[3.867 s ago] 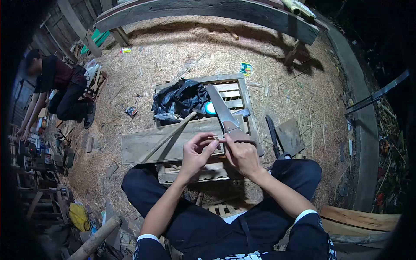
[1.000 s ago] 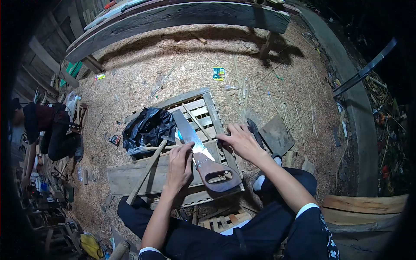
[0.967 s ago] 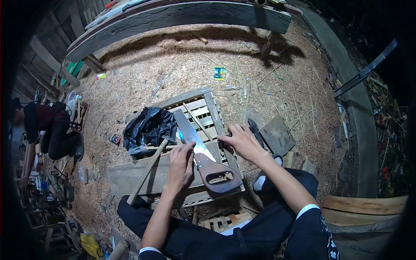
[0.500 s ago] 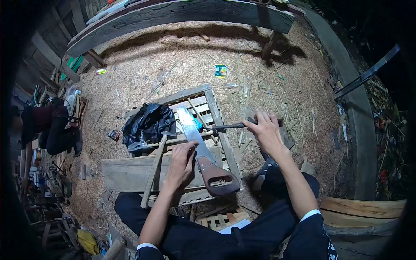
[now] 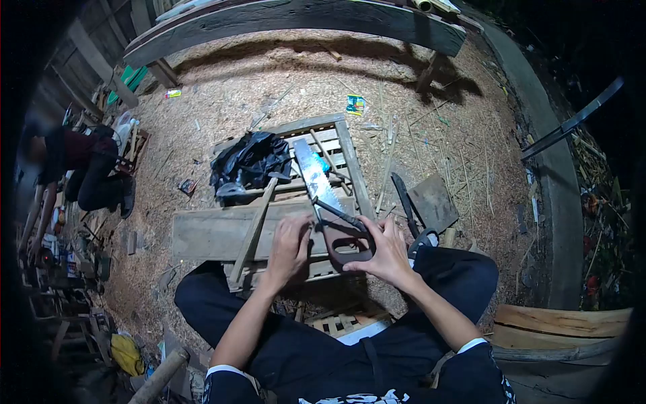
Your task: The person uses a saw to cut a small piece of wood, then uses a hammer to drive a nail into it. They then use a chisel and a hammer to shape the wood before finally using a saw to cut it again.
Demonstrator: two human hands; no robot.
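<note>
A handsaw (image 5: 313,176) with a shiny toothed blade and brown handle lies diagonally over a slatted wooden frame (image 5: 353,158). My left hand (image 5: 289,250) is beside the blade's lower end, fingers curled together; what they pinch, if anything, is hidden. Over the handle, my right hand (image 5: 387,256) grips the end of a dark thin tool (image 5: 338,213), its thumb reaching across the handle. The tool's far end crosses the blade. A narrow wood strip (image 5: 254,232) rests on a wide plank (image 5: 202,232) left of my hands.
A black plastic bag (image 5: 252,165) sits on the frame. Right of it lie a dark blade-like tool (image 5: 404,202) and a flat board (image 5: 434,203). A person (image 5: 87,161) crouches at the far left. A heavy beam (image 5: 296,20) spans the top.
My right hand has come left and down to the saw handle with the dark tool, whose tip now lies over the blade. The view has shifted slightly, and the crouching person's arms appear lower.
</note>
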